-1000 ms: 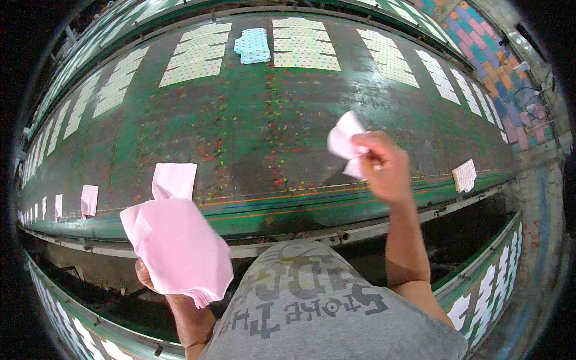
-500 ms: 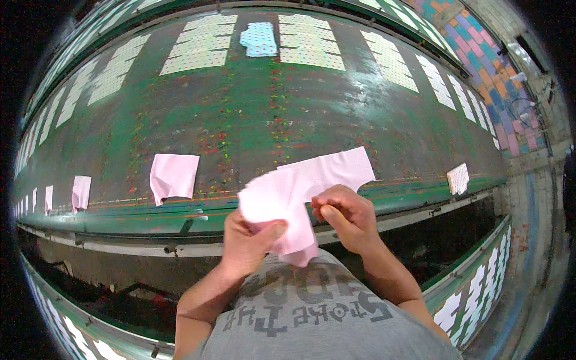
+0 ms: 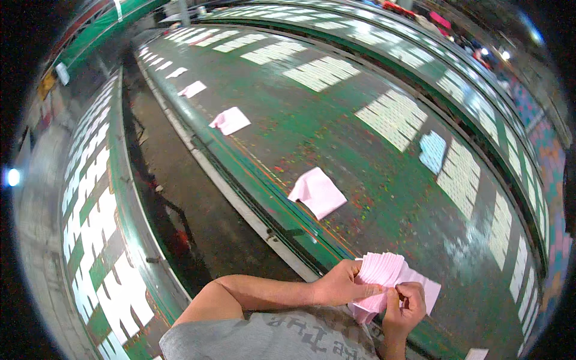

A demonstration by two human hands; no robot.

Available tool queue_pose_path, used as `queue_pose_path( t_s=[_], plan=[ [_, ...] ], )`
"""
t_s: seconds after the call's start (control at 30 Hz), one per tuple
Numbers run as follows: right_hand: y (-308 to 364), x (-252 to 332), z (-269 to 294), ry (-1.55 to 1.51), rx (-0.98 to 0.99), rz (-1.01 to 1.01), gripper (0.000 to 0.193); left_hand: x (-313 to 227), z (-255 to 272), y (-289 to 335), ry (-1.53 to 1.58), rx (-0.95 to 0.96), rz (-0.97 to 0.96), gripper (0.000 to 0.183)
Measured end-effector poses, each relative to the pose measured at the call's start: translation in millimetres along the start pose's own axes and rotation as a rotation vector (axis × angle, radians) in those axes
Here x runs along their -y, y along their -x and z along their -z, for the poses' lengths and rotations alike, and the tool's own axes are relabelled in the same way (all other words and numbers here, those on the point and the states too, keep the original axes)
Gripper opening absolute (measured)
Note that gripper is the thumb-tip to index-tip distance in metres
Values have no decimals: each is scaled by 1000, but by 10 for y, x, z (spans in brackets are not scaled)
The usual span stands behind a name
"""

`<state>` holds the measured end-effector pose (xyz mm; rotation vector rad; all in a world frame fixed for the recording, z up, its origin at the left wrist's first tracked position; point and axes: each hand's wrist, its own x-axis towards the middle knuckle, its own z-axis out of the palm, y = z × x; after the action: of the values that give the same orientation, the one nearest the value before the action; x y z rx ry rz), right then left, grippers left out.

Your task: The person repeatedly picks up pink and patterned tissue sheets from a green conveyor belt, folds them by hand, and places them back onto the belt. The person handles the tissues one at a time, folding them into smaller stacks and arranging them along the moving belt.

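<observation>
A stack of pink cut fabric pieces (image 3: 381, 269) is in front of me at the lower right, its upper edges fanned into many layers. My left hand (image 3: 337, 287) is closed on the stack's left side, thumb on top. My right hand (image 3: 405, 307) pinches the near edge of the stack, thumb and fingertips meeting close to the left thumb. How many layers it grips is hidden. Beyond the right hand, another pink piece (image 3: 432, 291) shows at the table's near edge, partly covered by the hand.
The long green, paint-flecked table (image 3: 360, 204) carries a folded pink piece (image 3: 319, 193) and more pink pieces along its near edge. Farther across lie pale dotted panels (image 3: 393, 120) and a light blue piece (image 3: 432, 152). A dark gap separates a second table (image 3: 135, 240) at left.
My view has swung to the left along the table. My right hand has come from beside the stack onto its edge, and the stack's layers now fan out.
</observation>
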<state>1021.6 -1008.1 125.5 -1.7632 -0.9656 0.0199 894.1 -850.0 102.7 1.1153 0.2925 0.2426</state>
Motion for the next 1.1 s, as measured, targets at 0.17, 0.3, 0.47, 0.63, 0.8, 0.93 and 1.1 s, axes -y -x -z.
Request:
queue_pose_path(
  t_s=[0.17, 0.3, 0.47, 0.63, 0.8, 0.93, 1.1],
  plan=[
    [-162, 142, -232, -11, 117, 96, 14, -92, 181, 208, 60, -105, -11, 38],
    [-221, 215, -331, 12, 168, 154, 11, -161, 302, 318, 168, -102, -79, 37],
    [-264, 203, -402, -78, 121, 27, 5, -227, 418, 306, 229, -56, -103, 37],
    [-320, 165, -377, -48, 137, -90, 10, -204, 408, 179, 12, -153, -14, 31],
    [-237, 129, -251, -266, 164, -240, 11, -117, 338, 69, -13, -170, -151, 20],
    [-202, 92, -237, -46, 106, -128, 17, -95, 262, -69, -16, -114, -175, 24],
    [-192, 72, -82, -102, 3, -221, 15, -118, 98, -227, -19, -52, -111, 21]
  ],
)
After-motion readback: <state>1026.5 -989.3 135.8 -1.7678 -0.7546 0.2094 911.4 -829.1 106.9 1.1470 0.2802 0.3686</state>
